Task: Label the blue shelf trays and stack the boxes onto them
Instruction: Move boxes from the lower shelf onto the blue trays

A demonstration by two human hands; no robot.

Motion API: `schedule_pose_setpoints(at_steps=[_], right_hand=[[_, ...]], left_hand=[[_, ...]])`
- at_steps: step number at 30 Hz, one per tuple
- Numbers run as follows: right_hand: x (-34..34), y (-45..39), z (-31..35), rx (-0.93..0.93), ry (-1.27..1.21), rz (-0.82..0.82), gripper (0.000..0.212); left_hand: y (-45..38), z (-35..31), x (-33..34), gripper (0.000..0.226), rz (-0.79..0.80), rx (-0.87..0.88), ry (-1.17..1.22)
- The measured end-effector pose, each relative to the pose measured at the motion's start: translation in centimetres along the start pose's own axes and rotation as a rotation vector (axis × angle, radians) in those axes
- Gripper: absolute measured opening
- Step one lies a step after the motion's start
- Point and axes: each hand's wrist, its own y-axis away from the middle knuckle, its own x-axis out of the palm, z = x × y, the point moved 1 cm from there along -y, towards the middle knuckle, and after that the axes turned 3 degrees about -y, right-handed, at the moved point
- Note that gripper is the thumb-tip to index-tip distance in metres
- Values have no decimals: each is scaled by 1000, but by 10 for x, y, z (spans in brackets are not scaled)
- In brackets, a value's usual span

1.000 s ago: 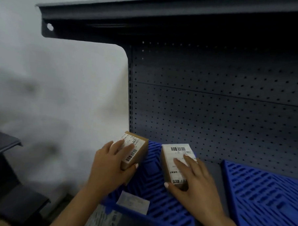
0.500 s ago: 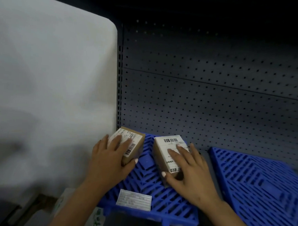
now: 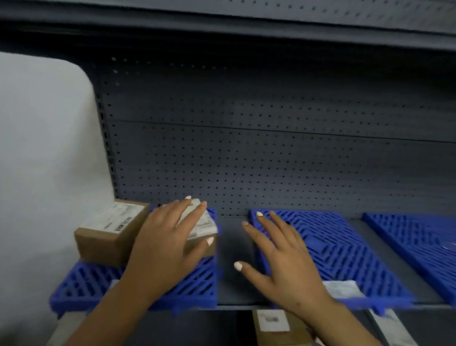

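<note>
Two brown cardboard boxes with white barcode labels sit on the left blue tray (image 3: 91, 287). The left box (image 3: 109, 227) stands free at the tray's far left corner. My left hand (image 3: 166, 243) lies over the right box (image 3: 205, 225), fingers spread on its top and thumb against its near side. My right hand (image 3: 283, 256) hovers open, holding nothing, over the grey gap between the left tray and the middle blue tray (image 3: 344, 243). The middle tray has a white label (image 3: 343, 287) at its front edge. A third blue tray (image 3: 422, 244) lies at the right.
The grey perforated back panel (image 3: 274, 161) closes the shelf behind, and another shelf overhangs above. Below the shelf edge stand another brown box (image 3: 280, 334) and white label sheets (image 3: 395, 334). A white wall is at the left.
My left hand has left the left box and now covers the right box. My right hand has come off that box and moved right, open. The view has shifted right.
</note>
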Motion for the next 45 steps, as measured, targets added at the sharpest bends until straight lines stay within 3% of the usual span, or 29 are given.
schedule_pose_setpoints(at_steps=[14,21,37,45], right_hand=[[-172,255,-201,319,142,-108,64],[-234,351,-281,527,223,-147,63],[-322,443,-512,831,483,-125,61],[-353,481,-621,871,454,-176,63]], left_hand=[[2,-362,71,62,99,286,203],[-14,-501,109,66,206,453,243],[-121,-765,251,69,257,642,477],[-161,-871,291,67,262,692,462]])
